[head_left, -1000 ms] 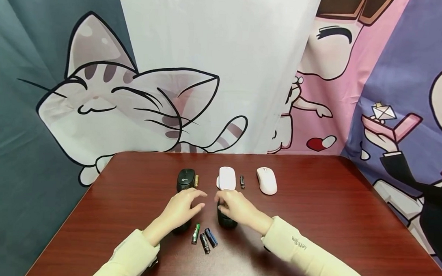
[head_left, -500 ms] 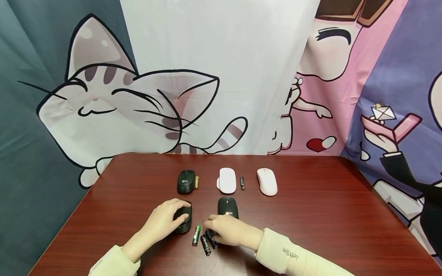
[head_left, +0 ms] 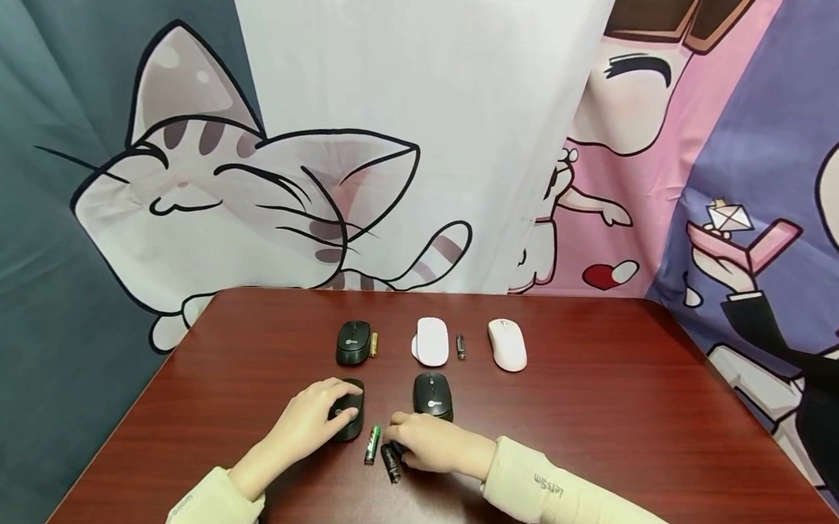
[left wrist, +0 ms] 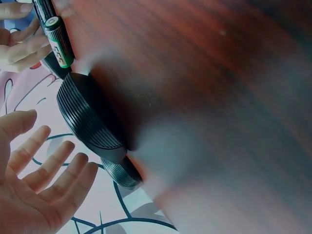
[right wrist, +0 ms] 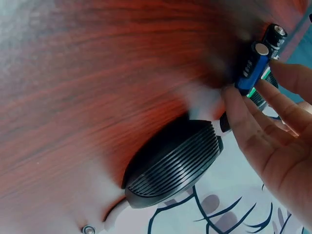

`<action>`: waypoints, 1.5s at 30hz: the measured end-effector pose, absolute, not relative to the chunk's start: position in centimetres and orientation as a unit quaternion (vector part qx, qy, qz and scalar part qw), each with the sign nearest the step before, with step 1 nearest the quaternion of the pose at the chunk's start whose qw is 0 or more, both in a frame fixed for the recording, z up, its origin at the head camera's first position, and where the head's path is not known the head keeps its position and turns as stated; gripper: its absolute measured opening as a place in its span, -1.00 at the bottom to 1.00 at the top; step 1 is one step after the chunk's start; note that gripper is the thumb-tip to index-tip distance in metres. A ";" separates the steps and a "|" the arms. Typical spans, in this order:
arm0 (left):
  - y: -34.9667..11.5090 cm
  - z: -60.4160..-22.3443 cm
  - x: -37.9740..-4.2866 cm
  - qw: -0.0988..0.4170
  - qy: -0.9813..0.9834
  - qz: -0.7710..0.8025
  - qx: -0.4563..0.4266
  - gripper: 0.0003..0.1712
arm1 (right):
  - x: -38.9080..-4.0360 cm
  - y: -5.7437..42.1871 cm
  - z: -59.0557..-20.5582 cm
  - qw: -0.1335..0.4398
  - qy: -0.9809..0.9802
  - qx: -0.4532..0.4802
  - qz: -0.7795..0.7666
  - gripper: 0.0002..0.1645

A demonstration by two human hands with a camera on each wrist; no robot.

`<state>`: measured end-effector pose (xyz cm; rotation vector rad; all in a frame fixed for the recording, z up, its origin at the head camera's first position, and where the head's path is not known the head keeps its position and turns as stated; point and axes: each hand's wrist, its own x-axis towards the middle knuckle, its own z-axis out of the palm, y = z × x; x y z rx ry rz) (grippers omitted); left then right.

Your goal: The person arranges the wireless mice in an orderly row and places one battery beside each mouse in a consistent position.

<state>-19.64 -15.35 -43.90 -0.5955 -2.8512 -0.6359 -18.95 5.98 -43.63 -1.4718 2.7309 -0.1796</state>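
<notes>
My left hand hovers with fingers spread beside a black mouse, overlapping it in the head view; in the left wrist view the palm is bare and apart from the ribbed mouse. Low over the table, my right hand pinches a blue battery between thumb and fingers. A black battery lies right beside those fingertips. Just left of it is a green and black battery. Another black mouse sits directly beyond the right hand, partly covered by it.
Along the back of the brown table stand a black mouse with a golden battery, a white mouse with a dark battery, and another white mouse. A cartoon-printed curtain hangs behind.
My right hand has come back from the right-hand black mouse to the batteries and taken the blue one. My left hand has drawn back leftward to the left-hand front black mouse.
</notes>
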 end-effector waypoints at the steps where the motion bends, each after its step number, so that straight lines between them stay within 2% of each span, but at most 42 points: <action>1: -15.4 -43.9 -19.6 0.079 -0.953 -0.214 -0.200 -0.72 | -19.0 6.0 -43.6 0.018 0.881 -0.469 -0.060 -0.66; 8: -15.5 -44.1 -19.7 0.067 -0.954 -0.219 -0.193 -0.71 | -18.9 5.9 -43.5 0.029 0.896 -0.438 -0.057 -0.71; 22: -15.5 -44.4 -19.7 0.087 -0.951 -0.226 -0.190 -0.72 | -19.0 5.2 -44.2 0.001 0.923 -0.381 -0.042 -0.84; 28: -15.5 -44.0 -19.6 0.092 -0.950 -0.228 -0.191 -0.71 | -19.2 5.1 -44.5 -0.012 0.923 -0.378 -0.067 -0.82; 37: -15.3 -43.9 -19.7 0.098 -0.949 -0.228 -0.197 -0.71 | -19.5 5.8 -44.1 0.027 0.918 -0.372 -0.133 -0.77; 45: -14.8 -43.9 -19.9 0.105 -0.946 -0.228 -0.206 -0.72 | -19.9 7.0 -43.3 0.061 0.903 -0.363 -0.222 -0.82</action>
